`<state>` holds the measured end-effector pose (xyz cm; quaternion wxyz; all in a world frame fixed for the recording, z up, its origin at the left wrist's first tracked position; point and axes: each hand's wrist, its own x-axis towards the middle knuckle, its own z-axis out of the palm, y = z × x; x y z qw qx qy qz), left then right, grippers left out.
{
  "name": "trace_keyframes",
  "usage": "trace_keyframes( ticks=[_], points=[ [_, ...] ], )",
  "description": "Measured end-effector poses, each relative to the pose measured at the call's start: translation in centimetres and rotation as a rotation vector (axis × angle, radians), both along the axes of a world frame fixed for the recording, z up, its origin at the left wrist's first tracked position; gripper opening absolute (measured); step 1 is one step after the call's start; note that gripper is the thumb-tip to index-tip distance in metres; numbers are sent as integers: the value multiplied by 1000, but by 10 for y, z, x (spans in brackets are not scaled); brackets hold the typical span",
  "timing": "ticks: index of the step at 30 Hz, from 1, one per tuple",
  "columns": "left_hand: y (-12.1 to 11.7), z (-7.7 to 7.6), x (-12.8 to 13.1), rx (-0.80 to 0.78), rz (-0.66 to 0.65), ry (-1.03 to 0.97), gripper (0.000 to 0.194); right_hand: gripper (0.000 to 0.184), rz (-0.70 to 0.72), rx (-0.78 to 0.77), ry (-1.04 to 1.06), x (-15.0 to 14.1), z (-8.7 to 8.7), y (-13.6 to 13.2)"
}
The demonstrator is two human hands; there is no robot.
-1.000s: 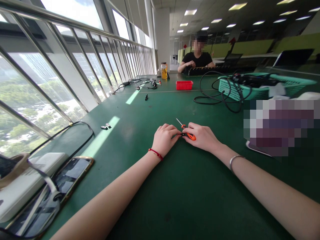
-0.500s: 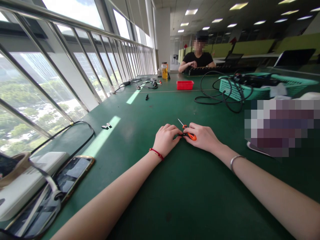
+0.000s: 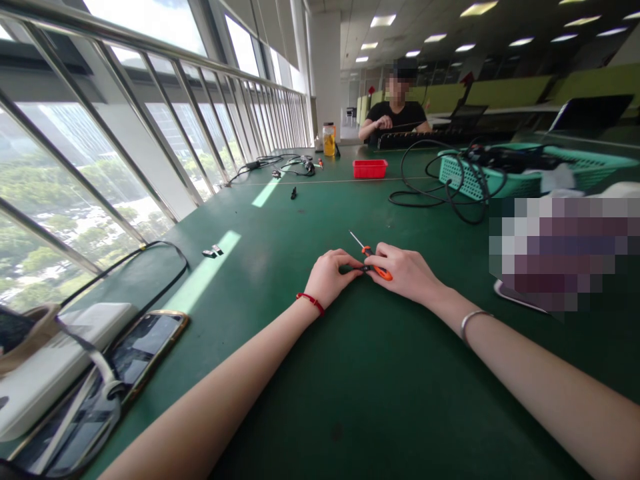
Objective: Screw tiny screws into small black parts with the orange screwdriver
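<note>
My right hand grips a screwdriver with an orange-and-black handle. Its thin metal shaft points up and away to the left. More orange shows below the fingers, but I cannot tell whether it belongs to the same tool. Thumb and fingers of my left hand are pinched on a small black piece, whose kind I cannot make out. That piece bridges the narrow gap to the right fingertips. Both hands are low over the green table.
Small black-and-silver pieces lie left; a black piece lies farther back. Beyond stand a red bin, a jar and a teal basket with cables. A phone and white box are near left. A person sits opposite.
The screwdriver's tip has swung slightly up and left. My left fingers have shifted a little, with a wider gap showing between thumb and forefinger. The small black piece is still between the hands.
</note>
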<state>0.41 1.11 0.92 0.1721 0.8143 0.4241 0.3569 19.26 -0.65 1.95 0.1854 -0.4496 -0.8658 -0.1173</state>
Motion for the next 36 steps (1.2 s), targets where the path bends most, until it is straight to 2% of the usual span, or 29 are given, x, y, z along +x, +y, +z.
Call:
trace_keyframes(
  ticks=[6, 21, 28, 36],
  points=[
    [2, -1, -1, -21, -38, -40, 10, 22, 4, 7, -6, 1, -1, 0],
    [-4, 4, -1, 325, -51, 395, 17, 24, -18, -66, 18, -1, 0, -1],
    [-5, 4, 0, 357, -58, 424, 15, 24, -29, -98, 38, 1, -3, 1],
    [-1, 2, -2, 305, -86, 299, 11, 23, 21, -122, 99, 5, -6, 3]
  ],
)
